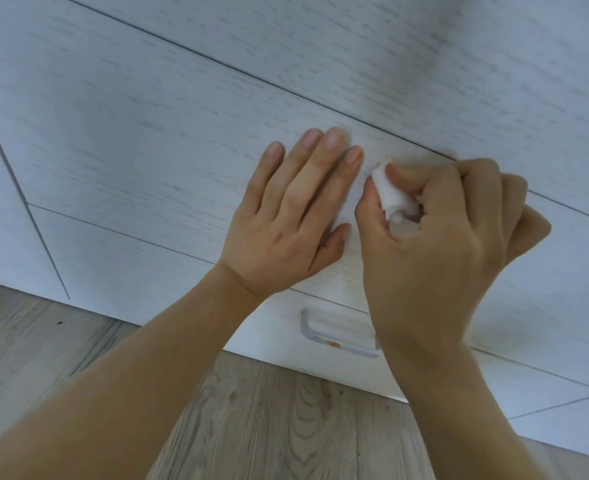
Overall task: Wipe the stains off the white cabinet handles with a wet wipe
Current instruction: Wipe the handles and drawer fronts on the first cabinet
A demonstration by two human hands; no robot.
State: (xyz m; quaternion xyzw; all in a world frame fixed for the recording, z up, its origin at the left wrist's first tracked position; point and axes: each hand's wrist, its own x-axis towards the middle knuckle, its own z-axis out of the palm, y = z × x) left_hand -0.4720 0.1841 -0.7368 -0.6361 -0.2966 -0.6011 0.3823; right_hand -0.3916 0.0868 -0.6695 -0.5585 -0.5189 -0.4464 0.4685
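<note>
You're mid-wipe here, working the upper drawer front rather than moving between handles. Your left hand (296, 216) is lying flat and wide open against the white cabinet (130, 140), fingers spread, looking like it's bracing you or the drawer. Your right hand (435, 237) is curled tight around a bunched-up wet wipe (395, 194), pinching it between thumb and fingers and pressing its tip just under the dark seam that's running across the cabinet front.

There's a faint brownish smudge right by the wipe's tip, so my guess is that's the stain you're chasing. Next move probably calls for short firm rubs on that spot, then turning the wipe to a clean face.

After that you're likely dropping down to the lower handle (338, 336), the grey bar on the drawer near the floor (269, 417). It's showing a small orange-brown mark on its near edge, so it still looks undone.

Stuff that's hard to read: your right hand is covering whatever it's rubbing, so I can't tell if there's a handle under it or just panel edge. The right end of the lower handle is disappearing behind your right wrist. Most of the wipe is buried in your fist too, so how dirty it's getting is anybody's guess
</note>
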